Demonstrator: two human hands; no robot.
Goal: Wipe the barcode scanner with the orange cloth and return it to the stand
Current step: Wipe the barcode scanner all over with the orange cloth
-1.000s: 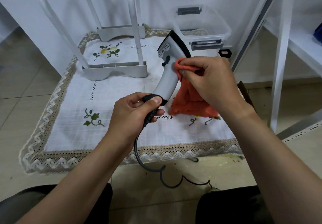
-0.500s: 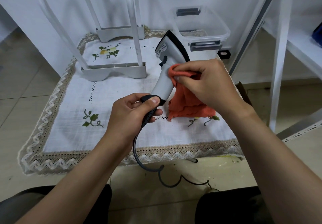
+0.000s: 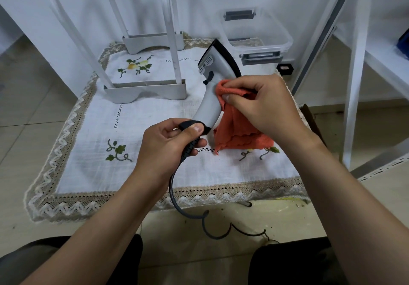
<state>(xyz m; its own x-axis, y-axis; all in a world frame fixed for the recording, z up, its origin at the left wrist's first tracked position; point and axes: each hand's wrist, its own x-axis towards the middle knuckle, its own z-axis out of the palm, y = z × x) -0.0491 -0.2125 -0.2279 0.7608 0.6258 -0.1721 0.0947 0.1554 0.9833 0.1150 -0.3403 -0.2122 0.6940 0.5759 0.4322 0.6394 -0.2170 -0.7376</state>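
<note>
A grey barcode scanner with a black front edge stands tilted above the embroidered white cloth. My left hand grips its black base where the dark cable leaves. My right hand pinches the orange cloth against the right side of the handle, just below the trigger. The rest of the cloth hangs down onto the table. No scanner stand is recognisable in view.
Two white frame feet with upright tubes stand at the back left. A clear plastic box sits at the back right by the wall. A white shelf post rises on the right. The cable trails onto the floor by my knees.
My right hand has slid the orange cloth down the scanner handle, from near the head to below the trigger. My left hand keeps its hold on the base.
</note>
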